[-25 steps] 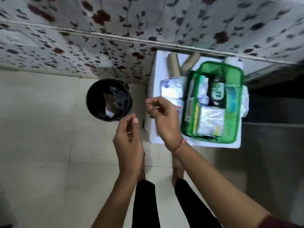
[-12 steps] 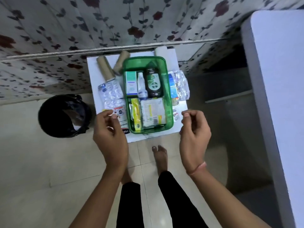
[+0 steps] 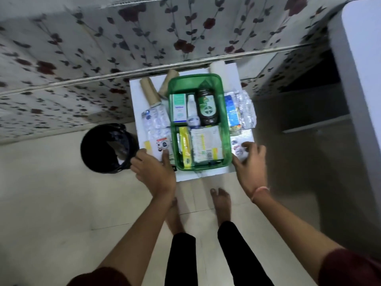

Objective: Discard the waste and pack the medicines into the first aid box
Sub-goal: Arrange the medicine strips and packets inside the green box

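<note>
A green first aid box (image 3: 174, 129) stands on a small white table (image 3: 135, 96). Inside it lie a dark bottle (image 3: 206, 107), a small white bottle (image 3: 192, 112), a green-and-white carton (image 3: 178, 108), a yellow tube (image 3: 185, 147) and a flat pack (image 3: 206, 144). Blister strips (image 3: 156, 122) and a printed packet (image 3: 161, 144) lie left of the box. More strips (image 3: 244, 110) and a blue packet (image 3: 232, 112) lie on its right. My left hand (image 3: 153, 172) rests with spread fingers on the printed packet. My right hand (image 3: 250, 162) reaches over small sachets (image 3: 237, 145) at the table's front right corner.
A black waste bin (image 3: 103, 149) with a liner stands on the tiled floor left of the table. Two cardboard rolls (image 3: 149, 90) and a white roll (image 3: 216, 67) lie at the table's back. A floral curtain hangs behind. A white cabinet (image 3: 362, 83) rises at right.
The view has turned from the bin to the table. Both hands have moved forward and down onto the table, the left onto the printed packet, the right over the sachets.
</note>
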